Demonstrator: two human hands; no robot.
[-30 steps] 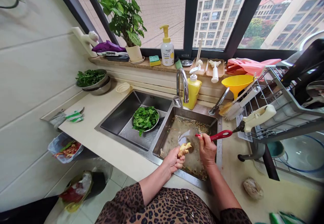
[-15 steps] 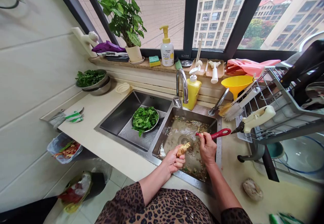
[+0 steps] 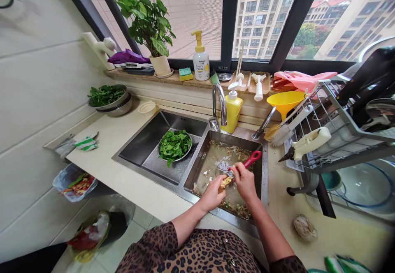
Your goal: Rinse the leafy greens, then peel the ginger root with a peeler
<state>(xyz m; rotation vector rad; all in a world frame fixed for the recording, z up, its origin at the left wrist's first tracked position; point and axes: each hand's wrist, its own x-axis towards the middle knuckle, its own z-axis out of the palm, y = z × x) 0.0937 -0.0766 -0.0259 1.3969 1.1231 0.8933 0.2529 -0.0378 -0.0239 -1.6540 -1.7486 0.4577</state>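
My left hand (image 3: pixel 212 194) is closed around a knobbly piece of ginger (image 3: pixel 226 182), part brown skin and part pale yellow flesh. In my right hand (image 3: pixel 244 181) is a red-handled peeler (image 3: pixel 253 158), its handle slanting up to the right. The peeler's head is hidden by my fingers, right beside the ginger; whether it touches cannot be made out. Both hands are over the right sink basin (image 3: pixel 212 153), which holds cloudy water with floating scraps. A bowl of green leaves (image 3: pixel 175 146) stands in the left basin (image 3: pixel 138 156).
The faucet (image 3: pixel 219 102) rises behind the divider, next to a yellow soap bottle (image 3: pixel 233 110). A wire dish rack (image 3: pixel 336 116) with scissors (image 3: pixel 311 141) stands on the right. A wrapped brownish lump (image 3: pixel 305 227) lies on the right counter. A scrap bin (image 3: pixel 74 182) hangs at the left counter edge.
My right hand has moved left and the peeler has come to the ginger, its handle now tilted more steeply. My left hand has turned slightly. The whole view has shifted a little.
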